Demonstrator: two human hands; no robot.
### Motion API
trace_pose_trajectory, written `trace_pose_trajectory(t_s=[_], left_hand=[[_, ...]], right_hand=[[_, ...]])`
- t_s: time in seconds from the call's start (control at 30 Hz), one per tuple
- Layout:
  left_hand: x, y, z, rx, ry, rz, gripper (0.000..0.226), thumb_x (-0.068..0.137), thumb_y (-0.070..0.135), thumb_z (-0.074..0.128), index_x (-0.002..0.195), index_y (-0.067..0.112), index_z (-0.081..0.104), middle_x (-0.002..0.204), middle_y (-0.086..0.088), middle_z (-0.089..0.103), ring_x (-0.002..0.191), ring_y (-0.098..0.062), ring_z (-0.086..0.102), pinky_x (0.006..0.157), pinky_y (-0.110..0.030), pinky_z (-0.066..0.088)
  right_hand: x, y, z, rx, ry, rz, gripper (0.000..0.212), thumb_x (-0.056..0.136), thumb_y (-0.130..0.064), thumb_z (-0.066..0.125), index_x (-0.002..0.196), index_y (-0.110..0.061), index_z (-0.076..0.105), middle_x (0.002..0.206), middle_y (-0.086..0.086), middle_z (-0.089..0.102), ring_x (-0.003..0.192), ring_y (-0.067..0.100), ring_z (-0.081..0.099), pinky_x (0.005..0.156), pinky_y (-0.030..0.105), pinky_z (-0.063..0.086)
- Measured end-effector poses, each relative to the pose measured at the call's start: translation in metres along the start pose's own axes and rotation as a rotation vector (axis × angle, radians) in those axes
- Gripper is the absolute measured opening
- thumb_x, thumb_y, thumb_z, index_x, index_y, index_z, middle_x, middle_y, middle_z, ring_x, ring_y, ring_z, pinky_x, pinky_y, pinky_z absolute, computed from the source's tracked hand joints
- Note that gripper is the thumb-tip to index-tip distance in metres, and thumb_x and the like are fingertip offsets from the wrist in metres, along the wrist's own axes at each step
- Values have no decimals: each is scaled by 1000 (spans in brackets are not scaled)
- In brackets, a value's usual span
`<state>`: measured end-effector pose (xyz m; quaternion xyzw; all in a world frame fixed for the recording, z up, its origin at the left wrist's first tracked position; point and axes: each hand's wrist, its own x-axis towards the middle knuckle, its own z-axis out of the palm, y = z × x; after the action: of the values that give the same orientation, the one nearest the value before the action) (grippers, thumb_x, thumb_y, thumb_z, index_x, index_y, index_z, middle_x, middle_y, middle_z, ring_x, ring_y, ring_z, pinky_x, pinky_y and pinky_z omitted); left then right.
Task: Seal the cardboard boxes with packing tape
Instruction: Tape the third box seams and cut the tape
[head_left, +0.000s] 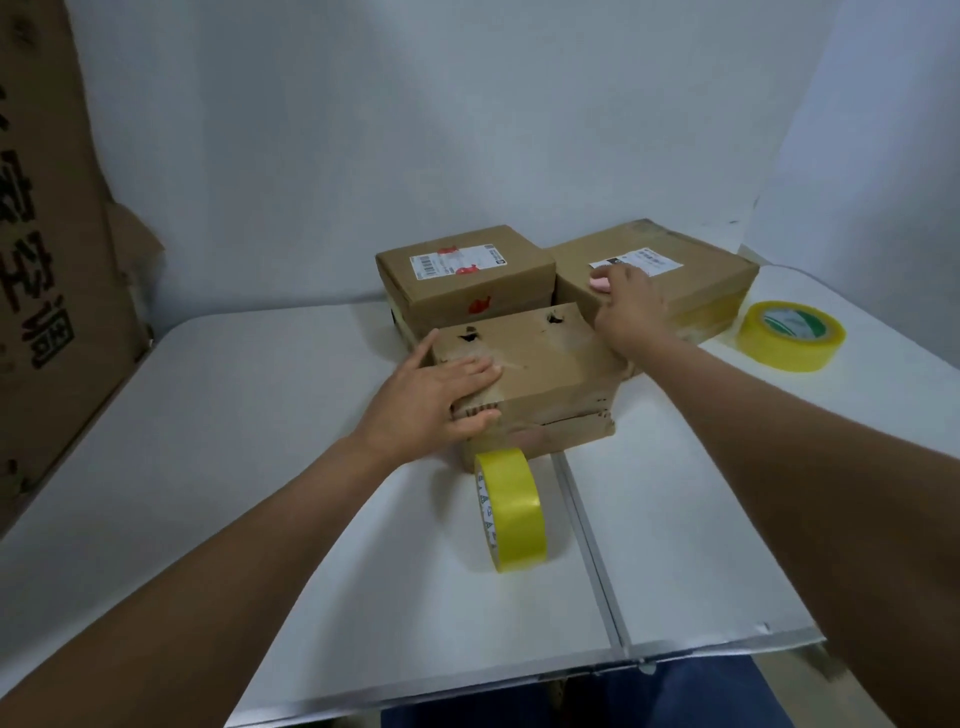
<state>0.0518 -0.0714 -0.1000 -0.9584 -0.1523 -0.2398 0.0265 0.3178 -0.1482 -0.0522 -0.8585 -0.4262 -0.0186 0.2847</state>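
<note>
Pressing my flat left hand (441, 395) on the near box (530, 374), I rest my right hand (631, 304), fingers loose, on the right box (691, 270) (pink thing underneath). One upright tape roll (511, 512) touches the near box's front on the counter (260, 415); another (789, 335) lies far right.

The left hand (436, 395) lies flat with straight fingers on the near-left corner of the worn front cardboard box (540, 374). The right hand (631, 304) reaches onto the rear right box (691, 275), touching a small pink object (600, 283) beside its shipping label (649, 258). A yellow tape roll (511, 509) stands on edge just before the front box; another roll (789, 335) lies flat at the right, on the white table (249, 395)
</note>
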Motion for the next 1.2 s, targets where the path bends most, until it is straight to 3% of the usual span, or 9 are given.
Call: trace_pose_trajectory(t_s=[0.07, 0.13, 0.3, 0.53, 0.73, 0.83, 0.9, 1.0, 1.2], left_hand=[[0, 1, 2, -17, 30, 4, 53, 90, 46, 64, 136, 21, 58, 138, 1, 58, 130, -8, 51, 120, -48, 20], [0, 2, 4, -36, 44, -1, 52, 90, 45, 65, 136, 22, 58, 139, 2, 57, 131, -7, 49, 120, -45, 25], [-2, 3, 3, -61, 71, -72, 54, 87, 51, 63, 135, 27, 59, 139, 7, 56, 131, 0, 43, 113, -20, 25], [-3, 6, 0, -57, 33, -87, 54, 89, 47, 65, 138, 27, 55, 143, 7, 52, 135, -2, 41, 113, -18, 20], [-2, 6, 1, -50, 48, -80, 53, 89, 48, 64, 138, 27, 56, 142, 7, 53, 134, -4, 43, 114, -21, 21], [-2, 7, 2, -62, 44, -79, 53, 89, 46, 66, 137, 24, 56, 142, 5, 53, 134, -6, 45, 116, -23, 22], [-2, 6, 2, -71, 42, -76, 54, 90, 45, 65, 138, 24, 55, 143, 5, 52, 135, -6, 44, 117, -24, 23], [-3, 6, 3, -72, 29, -72, 54, 91, 47, 62, 140, 25, 52, 145, 6, 50, 137, -5, 42, 118, -24, 22], [-4, 9, 3, -83, 49, -75, 52, 90, 44, 65, 137, 23, 56, 142, 3, 54, 135, -8, 45, 117, -32, 29]], right_hand=[[14, 4, 8, -75, -86, -11, 48, 95, -10, 38, 143, -19, 41, 151, 7, 33, 141, 29, 25, 115, 45, 22], [21, 7, 13, -172, -148, -33, 44, 97, -13, 37, 140, -16, 43, 147, 8, 37, 137, 30, 29, 112, 46, 26], [22, 11, 15, -216, -26, -55, 45, 93, -12, 46, 138, -13, 46, 139, 10, 41, 123, 36, 37, 103, 39, 31], [24, 16, 9, -195, -13, -64, 38, 92, -12, 49, 131, -12, 50, 136, 12, 38, 116, 35, 44, 97, 40, 37], [26, 22, 0, -207, 62, -94, 24, 101, -27, 46, 114, -15, 61, 119, 10, 57, 108, 34, 49, 82, 38, 41], [19, 13, -6, 55, 143, -9, 24, 101, -28, 45, 109, -15, 64, 110, 6, 66, 97, 25, 57, 73, 33, 44], [8, -1, -7, 453, 167, 111, 23, 102, -23, 43, 111, -12, 62, 110, 7, 66, 85, 19, 62, 67, 30, 47], [-14, -20, -8, 1052, -3, 286, 24, 103, -16, 43, 119, -5, 57, 103, 13, 66, 63, 11, 67, 54, 19, 50], [-55, -36, -20, 1478, -329, 368, 32, 102, -2, 38, 127, -6, 57, 91, 8, 58, 66, 8, 52, 57, 15, 42]])
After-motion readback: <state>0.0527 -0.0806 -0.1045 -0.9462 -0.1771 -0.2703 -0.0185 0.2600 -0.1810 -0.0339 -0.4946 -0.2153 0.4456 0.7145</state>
